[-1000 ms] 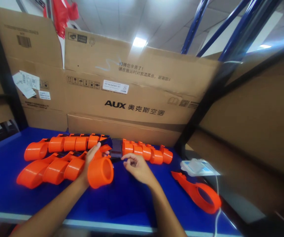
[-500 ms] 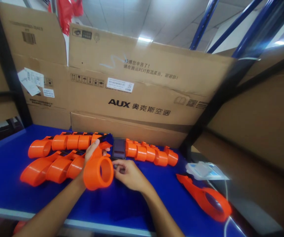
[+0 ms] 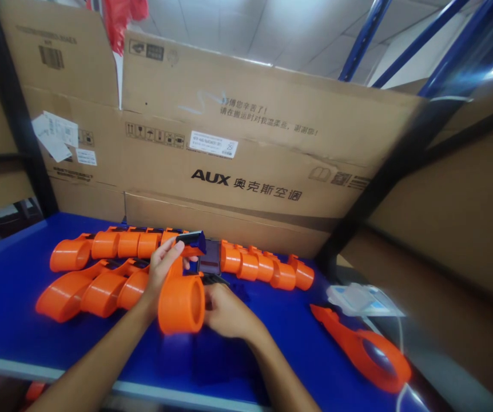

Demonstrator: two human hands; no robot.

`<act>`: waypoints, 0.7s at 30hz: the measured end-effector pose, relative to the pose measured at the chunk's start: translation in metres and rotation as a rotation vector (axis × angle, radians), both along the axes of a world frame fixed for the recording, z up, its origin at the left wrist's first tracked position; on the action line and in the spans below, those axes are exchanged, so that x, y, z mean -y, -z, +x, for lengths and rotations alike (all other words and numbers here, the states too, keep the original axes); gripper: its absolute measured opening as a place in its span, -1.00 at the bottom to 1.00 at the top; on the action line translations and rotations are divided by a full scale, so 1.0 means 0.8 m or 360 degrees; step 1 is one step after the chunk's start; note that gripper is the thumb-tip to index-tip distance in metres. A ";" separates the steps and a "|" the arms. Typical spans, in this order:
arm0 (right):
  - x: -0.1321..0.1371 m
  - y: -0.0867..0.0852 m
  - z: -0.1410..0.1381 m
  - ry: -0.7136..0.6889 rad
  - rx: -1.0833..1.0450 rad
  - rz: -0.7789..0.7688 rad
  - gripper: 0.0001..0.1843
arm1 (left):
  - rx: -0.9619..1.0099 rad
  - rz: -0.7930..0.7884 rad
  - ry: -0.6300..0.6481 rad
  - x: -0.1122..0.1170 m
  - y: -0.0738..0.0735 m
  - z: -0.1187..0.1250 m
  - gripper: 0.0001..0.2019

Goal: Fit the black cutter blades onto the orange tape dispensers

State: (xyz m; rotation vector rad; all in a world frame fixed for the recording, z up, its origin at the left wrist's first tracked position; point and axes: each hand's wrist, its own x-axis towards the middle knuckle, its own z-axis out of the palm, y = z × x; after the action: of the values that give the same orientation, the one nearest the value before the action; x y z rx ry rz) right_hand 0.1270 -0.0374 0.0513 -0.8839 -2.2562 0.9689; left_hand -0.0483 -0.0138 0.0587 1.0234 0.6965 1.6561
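My left hand (image 3: 160, 273) is wrapped round an orange plastic tape holder (image 3: 182, 303), its open ring facing me, lifted a little above the blue table (image 3: 10, 320). My right hand (image 3: 225, 309) is closed at the holder's right side, next to a dark strip; what its fingers pinch I cannot make out. A dark phone-like block (image 3: 210, 260) lies flat just behind the hands. Two rows of like orange holders (image 3: 100, 289) lie to the left, and another row (image 3: 263, 266) to the right.
A single orange holder (image 3: 366, 346) lies flat at the right. A white pack with a cable (image 3: 353, 297) sits near the table's right edge. Cardboard boxes (image 3: 238, 154) wall off the back and right. Black and blue rack posts (image 3: 384, 166) stand beside them.
My right hand has moved in from open air to the holder's side and closed there. The left hand has turned the holder's ring more toward me and lifted it slightly.
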 end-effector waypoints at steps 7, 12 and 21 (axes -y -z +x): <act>-0.004 0.003 0.004 0.0135 -0.0093 0.0088 -0.81 | -0.0018 -0.0051 0.0102 0.002 0.003 0.003 -0.66; -0.013 0.002 0.025 0.0440 -0.0396 0.0088 -0.73 | -0.0190 -0.0067 0.0079 0.002 0.005 0.011 -0.62; -0.008 0.002 0.042 0.0736 -0.0384 0.0522 -0.50 | -0.0449 0.0013 0.0226 0.005 0.023 0.033 -0.63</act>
State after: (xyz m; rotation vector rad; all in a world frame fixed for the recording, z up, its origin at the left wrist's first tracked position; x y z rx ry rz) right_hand 0.1608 -0.0313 0.0497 -1.0140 -1.8198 0.4526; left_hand -0.0216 -0.0174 0.0399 1.2979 0.7817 1.4073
